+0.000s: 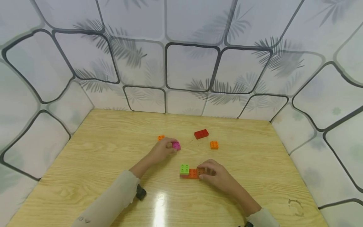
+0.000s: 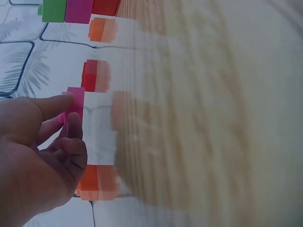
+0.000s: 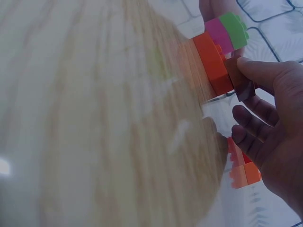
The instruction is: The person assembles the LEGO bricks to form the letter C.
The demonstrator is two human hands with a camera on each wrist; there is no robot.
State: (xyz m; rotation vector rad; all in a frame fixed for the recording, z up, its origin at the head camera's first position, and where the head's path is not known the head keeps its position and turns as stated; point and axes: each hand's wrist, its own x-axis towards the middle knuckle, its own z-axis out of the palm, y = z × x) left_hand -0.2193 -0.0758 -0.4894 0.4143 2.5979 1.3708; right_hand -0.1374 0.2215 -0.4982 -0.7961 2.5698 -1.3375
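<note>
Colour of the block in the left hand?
Magenta-pink block; shows best in the left wrist view.

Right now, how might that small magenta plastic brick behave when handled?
The small magenta plastic brick is probably stiff: its edges look straight though the left hand pinches it. It seems light, being small and held by fingertips. Its flat sides make rolling unlikely.

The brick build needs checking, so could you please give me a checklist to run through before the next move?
1. Left hand pinches a magenta brick: ok.
2. Right hand holds the brown brick: ok.
3. Brown brick fully pressed onto the orange-red brick: cannot tell.
4. Green brick sits on another magenta brick: ok.
5. Left hand free to steady the orange-red brick: not ok, occupied.
6. Red brick clear of both hands: ok.
</note>
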